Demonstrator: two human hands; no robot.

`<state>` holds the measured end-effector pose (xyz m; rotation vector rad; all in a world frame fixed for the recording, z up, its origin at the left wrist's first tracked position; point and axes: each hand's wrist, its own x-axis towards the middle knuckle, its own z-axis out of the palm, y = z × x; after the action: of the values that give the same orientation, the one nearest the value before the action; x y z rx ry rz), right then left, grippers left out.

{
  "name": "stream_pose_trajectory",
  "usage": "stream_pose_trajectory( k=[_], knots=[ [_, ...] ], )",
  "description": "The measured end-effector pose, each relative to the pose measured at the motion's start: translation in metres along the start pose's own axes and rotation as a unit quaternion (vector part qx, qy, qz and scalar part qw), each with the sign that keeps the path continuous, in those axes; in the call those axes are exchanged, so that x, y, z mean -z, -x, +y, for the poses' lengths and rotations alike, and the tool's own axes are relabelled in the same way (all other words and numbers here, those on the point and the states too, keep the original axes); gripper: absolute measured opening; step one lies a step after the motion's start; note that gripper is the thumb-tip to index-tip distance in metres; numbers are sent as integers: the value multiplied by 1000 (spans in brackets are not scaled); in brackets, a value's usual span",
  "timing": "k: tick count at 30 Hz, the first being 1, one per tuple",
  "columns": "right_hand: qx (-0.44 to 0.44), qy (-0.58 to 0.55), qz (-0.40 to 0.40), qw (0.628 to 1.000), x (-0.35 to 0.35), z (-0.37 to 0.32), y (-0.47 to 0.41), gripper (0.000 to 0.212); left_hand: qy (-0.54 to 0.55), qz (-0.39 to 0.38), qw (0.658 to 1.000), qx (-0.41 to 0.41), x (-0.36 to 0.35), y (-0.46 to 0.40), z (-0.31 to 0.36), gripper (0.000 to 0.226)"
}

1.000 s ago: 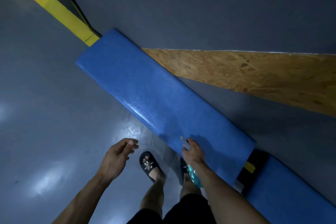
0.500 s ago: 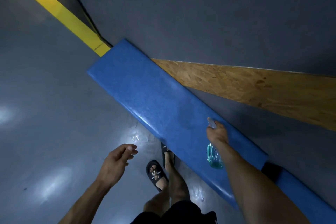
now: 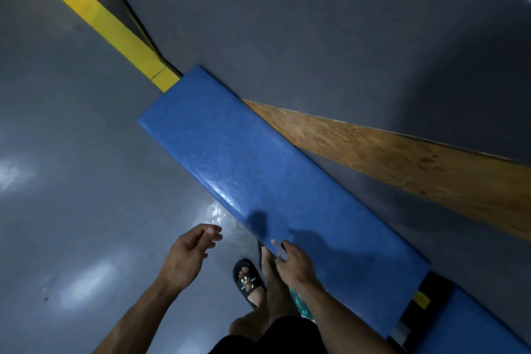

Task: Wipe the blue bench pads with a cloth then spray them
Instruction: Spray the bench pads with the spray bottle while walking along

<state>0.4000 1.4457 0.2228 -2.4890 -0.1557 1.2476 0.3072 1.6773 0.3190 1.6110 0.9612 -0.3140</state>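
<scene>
A long blue bench pad (image 3: 253, 169) runs diagonally from upper left to lower right along the grey wall. A second blue pad (image 3: 465, 327) begins at the lower right beyond a dark gap. My right hand (image 3: 293, 263) is at the pad's near edge, shut on a spray bottle; its white nozzle (image 3: 277, 247) shows above my fingers and the teal bottle body (image 3: 298, 303) hangs under my wrist. My left hand (image 3: 189, 253) hovers over the floor left of the pad, fingers loosely apart, holding nothing. No cloth is in view.
A chipboard panel (image 3: 402, 164) leans on the grey wall behind the pad. A yellow strip (image 3: 97, 17) runs up-left from the pad's far end. The shiny grey floor (image 3: 71, 181) has wet spots near the pad. My sandalled feet (image 3: 248, 282) stand by its edge.
My right hand with the spray bottle swung out over the pad's far side, then came back to the near edge. My feet shifted along the pad. The left hand barely moved.
</scene>
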Motion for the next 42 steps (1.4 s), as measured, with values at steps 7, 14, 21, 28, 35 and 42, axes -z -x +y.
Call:
stream_pose_trajectory(
  k=[7,14,21,28,35,42],
  knots=[
    [-15,12,42,999,37,1,-34,10,0,6,1000,12,-1,-20,18,28],
    [-53,-89,117,988,116,-1,-88,1,1,20,1000,13,-6,-33,43,26],
    [-53,-12,115,992,141,-9,-100,11,7,18,1000,17,-13,-38,53,27],
    [25,25,-12,999,82,-22,-81,9,27,16,999,23,-6,-49,47,25],
    [41,49,-34,997,31,-63,-64,2,33,11,999,20,25,-58,38,29],
    [-2,-31,37,999,57,-88,-90,10,33,2,999,24,62,-63,30,30]
  ],
)
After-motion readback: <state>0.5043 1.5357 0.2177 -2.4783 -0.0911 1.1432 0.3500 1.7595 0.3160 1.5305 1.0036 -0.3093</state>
